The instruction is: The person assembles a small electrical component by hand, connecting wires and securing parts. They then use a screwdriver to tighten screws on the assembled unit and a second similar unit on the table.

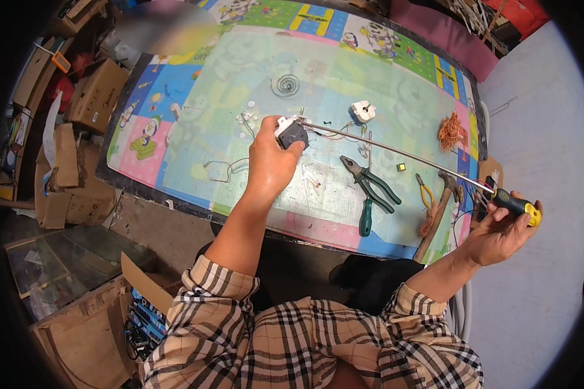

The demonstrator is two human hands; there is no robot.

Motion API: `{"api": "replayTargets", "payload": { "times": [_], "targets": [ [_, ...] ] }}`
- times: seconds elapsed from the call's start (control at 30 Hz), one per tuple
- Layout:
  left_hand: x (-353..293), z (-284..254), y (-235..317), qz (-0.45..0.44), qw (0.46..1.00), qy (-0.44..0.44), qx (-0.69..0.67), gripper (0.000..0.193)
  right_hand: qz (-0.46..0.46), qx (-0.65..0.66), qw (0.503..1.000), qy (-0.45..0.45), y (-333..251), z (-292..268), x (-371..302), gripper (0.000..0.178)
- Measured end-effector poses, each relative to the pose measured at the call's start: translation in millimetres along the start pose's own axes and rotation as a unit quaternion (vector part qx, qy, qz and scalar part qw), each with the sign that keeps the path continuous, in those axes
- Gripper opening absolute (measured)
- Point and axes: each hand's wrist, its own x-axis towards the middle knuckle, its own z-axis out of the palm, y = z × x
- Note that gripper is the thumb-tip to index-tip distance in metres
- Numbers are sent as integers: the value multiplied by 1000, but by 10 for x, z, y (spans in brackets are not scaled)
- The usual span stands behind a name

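Note:
My left hand [271,159] grips a small black-and-white plastic housing [292,135] over the left-middle of the table. In my right hand [499,238], out past the table's right edge, is the yellow-and-black handle of a long screwdriver [402,152]. Its thin shaft runs leftward across the table. The tip reaches the upper edge of the housing, where I cannot tell exactly what it touches. Thin wires [334,134] lie just right of the housing. A white plastic part [363,111] rests beyond them.
Green-handled pliers [372,184] lie beside a green-handled screwdriver [366,218]. Toward the right are a hammer [436,217], yellow-handled pliers [425,192], a small yellow block [401,167] and a copper wire bundle [449,132]. A spiral wire [285,85] lies farther back. Cardboard boxes [97,94] stand left.

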Motion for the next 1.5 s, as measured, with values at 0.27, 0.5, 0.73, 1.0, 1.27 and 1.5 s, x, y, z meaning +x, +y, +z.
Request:
{"api": "replayTargets", "payload": {
  "times": [0.27, 0.5, 0.73, 1.0, 1.27, 1.5],
  "targets": [
    [-8, -3, 33, -6, 1000, -2, 8, 45, 1, -1, 1000, -1, -6, -9, 5, 38],
    [-10, -3, 38, -12, 1000, -2, 13, 43, 2, -4, 1000, 3, -8, 9, -2, 37],
    [24, 24, -31, -2, 1000, -5, 1, 52, -1, -5, 1000, 4, -43, 26, -4, 37],
    [-64, -37, 106, 8, 998, 29, 56, 47, 21, -26, 999, 5, 4, 25, -8, 35],
    [-59, -37, 174, 11, 995, 36, 92, 47, 96, -43, 994, 39, 21, 95, 58, 32],
    [-89, -12, 192, 29, 994, 42, 99, 46, 101, -82, 990, 59, -5, -30, 121, 35]
  ]
}}
